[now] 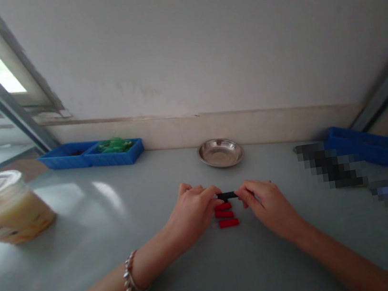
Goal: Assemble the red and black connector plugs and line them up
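Head view: your left hand (192, 209) and right hand (264, 201) pinch black rod (227, 195) ends; likely light, stiff; hold ends.

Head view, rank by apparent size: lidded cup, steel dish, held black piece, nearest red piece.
1. Lidded cup, helped by nearness to the camera.
2. Steel dish.
3. Black piece and nearest red piece look alike; unranked.

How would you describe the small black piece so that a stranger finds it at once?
Look at the middle of the grey table, where the left hand and right hand meet. The black piece is pinched between their fingertips, just behind three red pieces lying side by side; it alone is black and held.
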Motion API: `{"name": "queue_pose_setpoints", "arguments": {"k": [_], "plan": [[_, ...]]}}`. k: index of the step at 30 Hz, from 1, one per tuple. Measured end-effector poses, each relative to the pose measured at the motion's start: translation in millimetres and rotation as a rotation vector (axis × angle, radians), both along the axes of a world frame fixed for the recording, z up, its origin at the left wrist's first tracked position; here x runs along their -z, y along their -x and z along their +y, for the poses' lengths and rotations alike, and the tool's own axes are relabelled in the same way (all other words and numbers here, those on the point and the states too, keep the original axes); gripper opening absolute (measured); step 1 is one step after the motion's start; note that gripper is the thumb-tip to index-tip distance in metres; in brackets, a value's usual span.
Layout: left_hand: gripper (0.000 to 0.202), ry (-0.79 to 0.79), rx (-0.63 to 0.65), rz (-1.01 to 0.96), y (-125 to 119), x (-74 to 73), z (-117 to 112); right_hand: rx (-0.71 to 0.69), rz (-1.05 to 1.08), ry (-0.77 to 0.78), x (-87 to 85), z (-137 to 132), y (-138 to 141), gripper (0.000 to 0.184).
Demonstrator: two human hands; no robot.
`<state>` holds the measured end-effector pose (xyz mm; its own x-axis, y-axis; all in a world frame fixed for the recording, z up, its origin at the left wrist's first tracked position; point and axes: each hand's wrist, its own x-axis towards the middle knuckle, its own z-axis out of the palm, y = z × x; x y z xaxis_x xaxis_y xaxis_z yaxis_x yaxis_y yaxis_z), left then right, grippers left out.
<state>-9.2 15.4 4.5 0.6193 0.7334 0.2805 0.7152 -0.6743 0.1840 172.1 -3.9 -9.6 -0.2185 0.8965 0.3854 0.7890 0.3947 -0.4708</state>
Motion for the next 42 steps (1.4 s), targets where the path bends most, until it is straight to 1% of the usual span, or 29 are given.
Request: {"name": "queue_pose_setpoints", "arguments": {"k": [5,12,18,23,25,27,30,32,35,40,42], "plan": [[0.019,-0.013,0.000,0.036,0.7,-2.9,-0.8,0.012,-0.059,-0.034,1.9,-1.0,1.2,0.036],[0.026,-0.015,0.020,0.035,0.3,-1.3,-0.4,-0.003,-0.089,-0.069,-0.6,-2.2,1.2,0.033],[0.026,-0.015,-0.022,0.029,-0.9,1.0,-0.3,-0.017,-0.010,-0.033,-2.6,-3.1,0.5,0.022],[0.025,-0.029,-0.046,0.012,-1.3,0.9,0.1,-0.040,0.114,0.033,-4.4,-3.1,-1.2,0.016],[0.023,-0.036,-0.052,-0.007,-1.5,0.6,0.0,-0.028,0.157,0.075,-5.5,-3.4,-1.1,0.019],[0.023,-0.043,-0.053,-0.023,-1.7,0.5,-0.4,-0.014,0.172,0.112,-6.2,-3.8,-0.6,0.026],[0.022,-0.052,-0.048,-0.030,-1.9,0.6,-1.2,0.004,0.154,0.148,-6.0,-4.0,0.3,0.037],[0.022,-0.050,-0.040,-0.026,-1.9,0.8,-1.5,0.008,0.143,0.157,-5.7,-4.0,0.8,0.039],[0.022,-0.046,-0.039,-0.020,-1.4,1.0,-1.2,-0.007,0.146,0.142,-5.7,-4.2,1.2,0.033],[0.022,-0.049,-0.051,-0.026,-0.3,2.7,0.8,-0.027,0.170,0.119,-5.7,-3.9,0.5,0.015],[0.022,-0.056,-0.056,-0.031,-0.1,3.8,1.5,-0.028,0.177,0.125,-5.9,-3.8,0.3,0.011]]}}
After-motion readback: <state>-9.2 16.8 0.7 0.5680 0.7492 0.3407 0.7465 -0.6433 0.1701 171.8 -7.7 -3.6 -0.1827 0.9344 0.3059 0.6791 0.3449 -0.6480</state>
